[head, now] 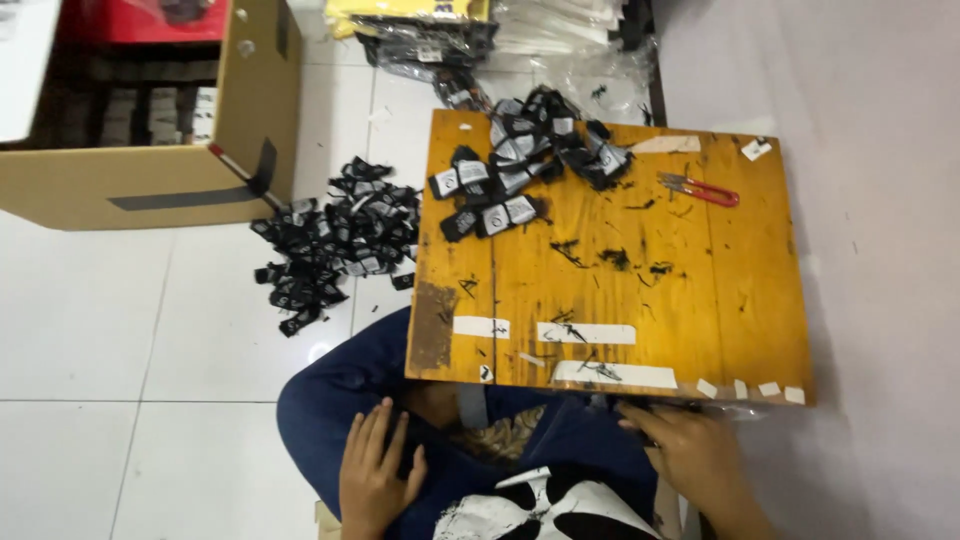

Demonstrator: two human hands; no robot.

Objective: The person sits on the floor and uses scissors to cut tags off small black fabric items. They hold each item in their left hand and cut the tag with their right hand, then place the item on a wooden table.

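Note:
My left hand (372, 472) rests flat on my blue trouser leg, fingers apart, holding nothing. My right hand (692, 455) lies under the near edge of a small yellow wooden table (640, 300); its fingers are partly hidden by that edge, and I cannot tell whether they hold anything. At the table's far left lies a heap of small black and white fabric labels (515, 165). Red-handled thread snips (700, 189) lie at the far right of the tabletop. Black thread scraps and strips of white tape dot the wood.
A second pile of black labels (335, 240) lies on the white tiled floor left of the table. An open cardboard box (160, 130) stands at the far left. Plastic-wrapped bundles (470, 40) lie beyond the table. A pale wall runs along the right.

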